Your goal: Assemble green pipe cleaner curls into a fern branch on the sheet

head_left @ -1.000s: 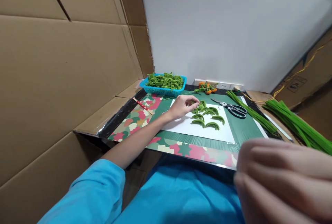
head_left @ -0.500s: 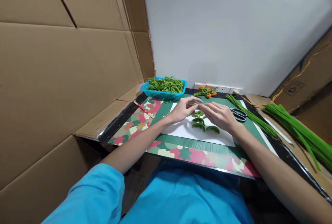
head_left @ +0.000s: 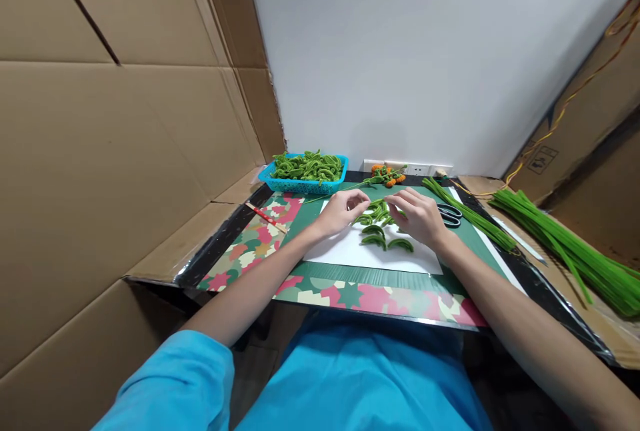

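My left hand point(head_left: 344, 212) and my right hand point(head_left: 418, 215) face each other over a white sheet of paper point(head_left: 345, 253), fingertips a short gap apart. A thin green pipe cleaner point(head_left: 377, 202) spans that gap, pinched at its left end by my left fingers. My right thumb and fingers close at its other end; the exact contact is too small to see clearly. Beneath, several green pipe-cleaner leaves lie on the paper. Nearest me are a curved leaf point(head_left: 401, 244) and another leaf point(head_left: 374, 240).
A blue basket point(head_left: 303, 186) heaped with green pipe-cleaner pieces stands at the back left. Orange pipe-cleaner flowers point(head_left: 389, 175) lie by the wall. Right of my hand are scissors point(head_left: 451, 216) and green pipe-cleaner bundles point(head_left: 560, 238). A red-and-wood stick point(head_left: 267, 217) lies left.
My hands have drawn slightly apart, so the green pipe cleaner between them now shows. The whole view has shifted a little, with the table things appearing further left.
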A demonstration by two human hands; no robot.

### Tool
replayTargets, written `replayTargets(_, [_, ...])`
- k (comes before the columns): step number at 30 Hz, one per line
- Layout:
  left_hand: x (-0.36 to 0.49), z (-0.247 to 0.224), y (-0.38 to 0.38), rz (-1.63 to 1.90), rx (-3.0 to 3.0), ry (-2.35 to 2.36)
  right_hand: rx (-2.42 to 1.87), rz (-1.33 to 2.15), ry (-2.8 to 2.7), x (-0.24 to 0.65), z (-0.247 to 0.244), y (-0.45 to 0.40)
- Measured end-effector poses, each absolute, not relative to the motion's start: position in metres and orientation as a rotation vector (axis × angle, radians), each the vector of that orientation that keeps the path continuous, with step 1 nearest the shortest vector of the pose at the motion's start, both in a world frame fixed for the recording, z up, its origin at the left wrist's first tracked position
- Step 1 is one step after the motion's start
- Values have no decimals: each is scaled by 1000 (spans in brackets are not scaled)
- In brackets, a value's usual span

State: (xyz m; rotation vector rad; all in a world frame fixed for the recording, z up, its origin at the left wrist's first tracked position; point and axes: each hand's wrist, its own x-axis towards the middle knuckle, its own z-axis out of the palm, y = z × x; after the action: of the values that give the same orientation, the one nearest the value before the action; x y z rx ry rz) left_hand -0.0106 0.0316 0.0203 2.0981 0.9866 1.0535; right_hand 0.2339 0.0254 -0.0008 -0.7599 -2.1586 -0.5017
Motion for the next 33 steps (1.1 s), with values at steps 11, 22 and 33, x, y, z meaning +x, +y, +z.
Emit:
replayTargets(11, [-11,28,27,1118,2042,963,-740,-490,-2208,233,-9,27])
replayTargets(22, [-10,28,25,1163,1956,928,-729,-468,-2317,226,-14,26])
replayTargets(33, [-12,28,22,1077,2110,961,-701,-518,-2416,221,-15,26])
